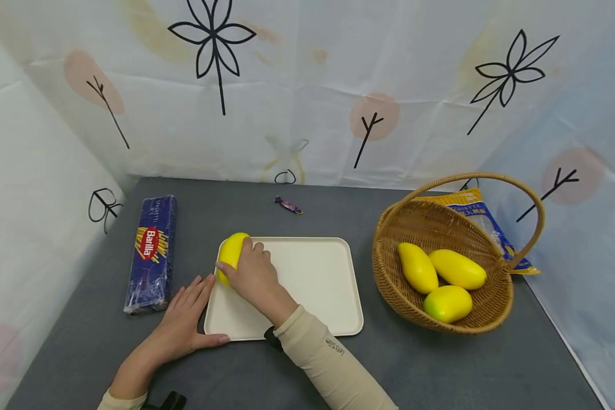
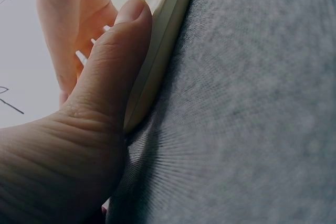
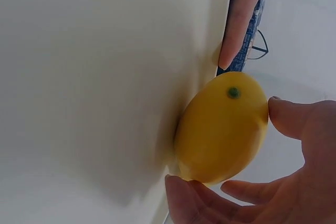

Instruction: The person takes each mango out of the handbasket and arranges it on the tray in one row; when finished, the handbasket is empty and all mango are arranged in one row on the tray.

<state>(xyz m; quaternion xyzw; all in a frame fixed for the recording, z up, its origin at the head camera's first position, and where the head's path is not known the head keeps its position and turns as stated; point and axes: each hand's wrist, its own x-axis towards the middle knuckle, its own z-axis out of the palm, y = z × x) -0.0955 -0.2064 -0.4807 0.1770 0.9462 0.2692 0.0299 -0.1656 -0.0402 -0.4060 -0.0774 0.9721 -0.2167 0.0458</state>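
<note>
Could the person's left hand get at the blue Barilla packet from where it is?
Probably yes: the packet lies right beside the left hand, with nothing visible blocking the way between them.

gray table | behind table: white cloth, black flowers, pink spots | left of table: white side cloth | right of table: bluish side cloth

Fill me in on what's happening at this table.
A person's right hand is gripping a yellow fruit at the far left corner of a cream tray. Their left hand is spread against the tray's near left corner. Three more yellow fruits lie in a wicker basket to the right. A blue Barilla pack lies left of the tray, and a wrapped candy lies beyond it.
</note>
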